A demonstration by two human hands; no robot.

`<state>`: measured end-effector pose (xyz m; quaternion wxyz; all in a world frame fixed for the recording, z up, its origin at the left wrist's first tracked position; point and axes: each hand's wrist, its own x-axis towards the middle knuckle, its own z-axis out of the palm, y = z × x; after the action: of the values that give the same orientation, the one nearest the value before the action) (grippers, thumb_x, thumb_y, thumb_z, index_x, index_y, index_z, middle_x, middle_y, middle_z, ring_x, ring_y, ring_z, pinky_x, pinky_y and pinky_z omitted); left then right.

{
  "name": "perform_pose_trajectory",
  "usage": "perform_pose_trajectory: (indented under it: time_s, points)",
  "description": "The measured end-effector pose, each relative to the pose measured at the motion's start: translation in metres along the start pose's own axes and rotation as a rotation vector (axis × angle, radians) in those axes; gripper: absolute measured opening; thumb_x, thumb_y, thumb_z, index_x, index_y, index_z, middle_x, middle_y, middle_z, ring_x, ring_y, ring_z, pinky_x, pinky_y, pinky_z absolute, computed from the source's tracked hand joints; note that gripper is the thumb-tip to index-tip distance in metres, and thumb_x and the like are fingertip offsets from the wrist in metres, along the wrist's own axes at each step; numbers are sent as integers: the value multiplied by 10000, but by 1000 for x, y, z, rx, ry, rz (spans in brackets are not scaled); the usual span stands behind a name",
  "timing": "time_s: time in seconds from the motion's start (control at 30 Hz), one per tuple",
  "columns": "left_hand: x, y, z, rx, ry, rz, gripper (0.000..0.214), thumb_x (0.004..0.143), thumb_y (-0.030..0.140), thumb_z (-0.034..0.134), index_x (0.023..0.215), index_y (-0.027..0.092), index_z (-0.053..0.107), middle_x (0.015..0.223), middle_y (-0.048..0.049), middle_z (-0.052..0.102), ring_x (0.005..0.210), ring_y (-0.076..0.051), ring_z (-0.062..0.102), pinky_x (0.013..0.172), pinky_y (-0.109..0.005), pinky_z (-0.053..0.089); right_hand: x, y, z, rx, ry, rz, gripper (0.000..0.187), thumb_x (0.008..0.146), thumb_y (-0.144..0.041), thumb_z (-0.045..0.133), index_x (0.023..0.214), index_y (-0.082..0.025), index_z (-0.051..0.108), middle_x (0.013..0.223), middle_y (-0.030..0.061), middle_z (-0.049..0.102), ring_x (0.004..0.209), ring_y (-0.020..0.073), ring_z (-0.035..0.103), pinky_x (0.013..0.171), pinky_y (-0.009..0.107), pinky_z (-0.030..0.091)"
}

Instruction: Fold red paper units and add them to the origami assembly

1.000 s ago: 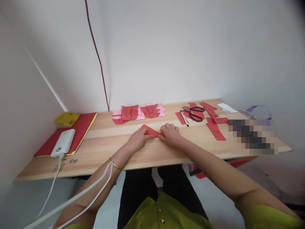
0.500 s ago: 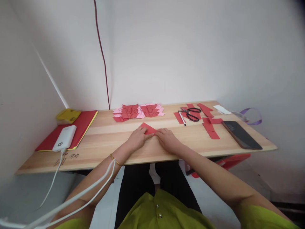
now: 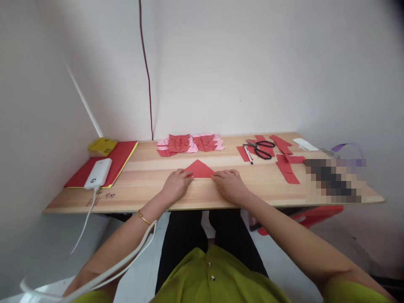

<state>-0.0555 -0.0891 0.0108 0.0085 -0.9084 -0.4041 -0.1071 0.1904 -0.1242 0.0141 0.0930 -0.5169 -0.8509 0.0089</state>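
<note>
— Red paper triangle (image 3: 198, 169), is that what the hands are on?
— Yes. It lies flat on the wooden table (image 3: 189, 195), near the front edge, point away from the person. The left hand (image 3: 175, 185) presses its left corner and the right hand (image 3: 229, 184) its right corner.
— Are the fingers gripping it?
— No, both hands lie palm down with fingers loosely curved, tips resting on the paper's lower corners; nothing is clutched.
— What sits behind it?
— A row of folded red and pink paper pieces (image 3: 191, 143) near the wall, well apart from the triangle.
— And to the right?
— Black scissors (image 3: 260, 148) on red paper strips (image 3: 285, 166), with a pen (image 3: 248, 154) just beside the scissors.
— On the left?
— A white power bank (image 3: 98, 174) lying on a red folder (image 3: 121, 156), and a yellow object (image 3: 102, 146) at the folder's far corner. A white cable (image 3: 83, 223) hangs from the power bank over the table edge.
</note>
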Motion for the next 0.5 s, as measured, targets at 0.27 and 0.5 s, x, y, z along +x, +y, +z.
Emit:
perform_pose_trajectory:
  time_s: [0.27, 0.5]
  points:
    - [-24, 15, 7, -55, 6, 22, 360, 839, 117, 443, 1145, 184, 621, 1226, -95, 609, 1159, -241, 515, 973, -412, 398, -4, -40, -7, 20, 15, 30, 331, 928, -306, 359, 1071, -165, 623, 1222, 139, 588, 1114, 254, 504, 1041, 474, 156]
    - [-38, 19, -4, -142, 26, 3, 355, 876, 199, 424, 1188, 207, 594, 1243, -88, 600, 1201, -219, 495, 997, -397, 375, -3, -55, 26, 98, -28, -162, 802, 846, -649, 341, 1410, -79, 326, 1476, 176, 297, 1380, 279, 226, 1109, 458, 162]
